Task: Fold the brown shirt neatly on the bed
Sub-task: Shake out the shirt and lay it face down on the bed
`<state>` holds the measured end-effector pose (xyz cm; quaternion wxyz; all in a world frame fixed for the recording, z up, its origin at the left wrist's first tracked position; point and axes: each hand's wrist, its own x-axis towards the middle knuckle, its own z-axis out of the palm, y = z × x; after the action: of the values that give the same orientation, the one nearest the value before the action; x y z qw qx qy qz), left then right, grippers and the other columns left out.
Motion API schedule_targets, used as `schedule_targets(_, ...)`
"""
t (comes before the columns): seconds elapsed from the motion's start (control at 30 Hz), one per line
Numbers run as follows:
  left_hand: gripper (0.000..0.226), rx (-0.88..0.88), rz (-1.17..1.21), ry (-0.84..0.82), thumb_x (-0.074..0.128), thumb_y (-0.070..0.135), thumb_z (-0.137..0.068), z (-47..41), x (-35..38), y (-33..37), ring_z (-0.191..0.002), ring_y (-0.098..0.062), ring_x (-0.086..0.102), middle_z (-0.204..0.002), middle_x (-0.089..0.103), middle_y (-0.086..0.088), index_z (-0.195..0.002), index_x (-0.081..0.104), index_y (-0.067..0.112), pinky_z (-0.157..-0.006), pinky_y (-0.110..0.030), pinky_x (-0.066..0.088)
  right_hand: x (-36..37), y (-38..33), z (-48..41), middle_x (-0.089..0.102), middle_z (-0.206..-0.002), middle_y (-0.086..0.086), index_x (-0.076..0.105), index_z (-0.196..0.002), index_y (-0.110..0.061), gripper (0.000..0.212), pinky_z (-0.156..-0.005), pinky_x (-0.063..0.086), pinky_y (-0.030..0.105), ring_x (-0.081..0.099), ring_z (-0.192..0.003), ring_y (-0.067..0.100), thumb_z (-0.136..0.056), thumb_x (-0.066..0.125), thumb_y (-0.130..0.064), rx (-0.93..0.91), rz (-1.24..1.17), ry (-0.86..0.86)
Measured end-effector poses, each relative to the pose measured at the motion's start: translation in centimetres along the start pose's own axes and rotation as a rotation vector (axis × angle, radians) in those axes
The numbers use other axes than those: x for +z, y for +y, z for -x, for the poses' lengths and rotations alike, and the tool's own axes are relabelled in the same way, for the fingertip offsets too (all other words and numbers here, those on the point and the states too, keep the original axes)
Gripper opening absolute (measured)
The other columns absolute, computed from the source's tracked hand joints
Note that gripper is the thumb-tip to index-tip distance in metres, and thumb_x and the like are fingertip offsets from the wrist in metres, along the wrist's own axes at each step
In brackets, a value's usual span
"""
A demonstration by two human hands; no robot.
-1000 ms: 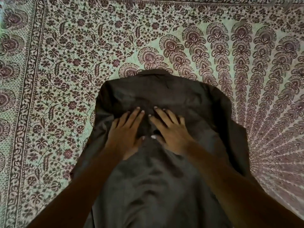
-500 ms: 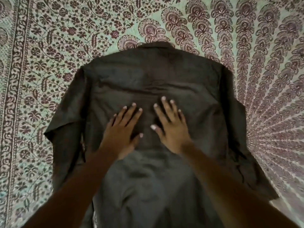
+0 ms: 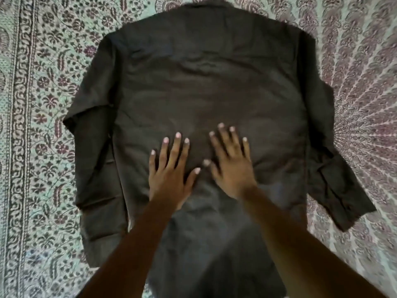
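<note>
The brown shirt [image 3: 199, 82] lies spread flat on the bed, back side up, collar at the far end. Its left sleeve hangs down along the body on the left; the right sleeve angles out to the lower right. My left hand [image 3: 170, 175] presses flat on the middle of the shirt with fingers spread. My right hand [image 3: 231, 166] lies flat beside it, fingers straight, thumbs nearly touching. Both forearms cover the shirt's lower part.
A patterned bedspread [image 3: 43, 104] in pale green and maroon floral print covers the whole bed around the shirt. A dark border band [image 3: 19, 147] runs down the left side.
The view has tilted down and closer, so both sleeves of the shirt now show. Both hands have slid toward me along the shirt's back, staying flat.
</note>
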<state>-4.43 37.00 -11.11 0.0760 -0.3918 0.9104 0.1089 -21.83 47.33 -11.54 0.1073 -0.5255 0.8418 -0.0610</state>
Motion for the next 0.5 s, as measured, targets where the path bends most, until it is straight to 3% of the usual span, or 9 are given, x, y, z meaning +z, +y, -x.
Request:
schedule_targets(0.03, 0.078, -0.046, 0.000, 0.005, 0.034, 0.067, -0.101, 1.3, 0.3, -0.5, -0.161, -0.025, 0.009, -0.175, 0.005, 0.005, -0.166, 0.010, 0.031, -0.127, -0.054, 0.016, 0.4, -0.1, 1.7, 0.013, -0.173, 0.003, 0.025, -0.163, -0.030, 0.067, -0.125, 0.017, 0.057, 0.010, -0.160, 0.025, -0.103, 0.037, -0.060, -0.093, 0.024, -0.033)
schedule_targets(0.1, 0.076, -0.198, 0.027, 0.030, 0.034, 0.065, -0.100, 3.8, 0.5, -2.6, -0.161, -0.026, 0.011, -0.175, 0.006, 0.005, -0.166, 0.011, 0.032, -0.126, -0.054, 0.017, 0.3, 2.1, 4.3, 0.013, -0.173, -0.001, 0.024, -0.162, -0.036, 0.066, -0.125, 0.018, 0.054, 0.011, -0.160, 0.021, -0.103, 0.036, -0.063, -0.089, 0.065, -0.033)
schedule_targets(0.27, 0.077, -0.391, 0.071, 0.040, 0.028, 0.063, -0.101, 8.3, 0.2, -5.9, -0.161, -0.031, 0.009, -0.175, 0.003, 0.001, -0.166, 0.008, 0.027, -0.125, -0.062, 0.018, -1.3, 8.7, 9.3, 0.009, -0.174, 0.003, 0.020, -0.164, -0.031, 0.070, -0.125, 0.018, 0.056, 0.012, -0.160, 0.026, -0.103, 0.032, -0.063, 0.276, 0.109, 0.018)
schedule_targets(0.37, 0.079, -0.389, 0.090, 0.020, 0.030, 0.062, -0.101, 8.4, -0.1, -3.5, -0.161, -0.032, 0.005, -0.175, 0.002, -0.001, -0.166, 0.009, 0.023, -0.125, -0.063, 0.014, -1.4, 6.9, 9.2, 0.006, -0.173, 0.009, 0.016, -0.165, -0.022, 0.075, -0.124, 0.015, 0.063, 0.008, -0.159, 0.034, -0.103, 0.030, -0.062, 0.435, 0.081, 0.034)
schedule_targets(0.43, 0.080, -0.235, 0.079, -0.014, 0.033, 0.062, -0.100, 8.8, 0.4, -1.0, -0.161, -0.031, 0.004, -0.175, 0.002, 0.000, -0.166, 0.009, 0.025, -0.125, -0.061, 0.014, -0.8, 3.8, 9.2, 0.004, -0.173, 0.011, 0.015, -0.165, -0.019, 0.078, -0.125, 0.010, 0.061, 0.005, -0.160, 0.035, -0.102, 0.034, -0.062, 0.358, 0.033, 0.022)
schedule_targets(0.5, 0.078, -0.199, 0.098, -0.040, 0.035, 0.061, -0.101, 9.3, 1.0, 0.5, -0.162, -0.029, 0.002, -0.175, 0.000, 0.002, -0.166, 0.008, 0.027, -0.125, -0.060, 0.014, 0.6, 0.9, 10.6, 0.003, -0.174, 0.004, 0.016, -0.165, -0.026, 0.078, -0.126, 0.012, 0.060, 0.003, -0.160, 0.031, -0.100, 0.037, -0.064, 0.118, 0.008, -0.044)
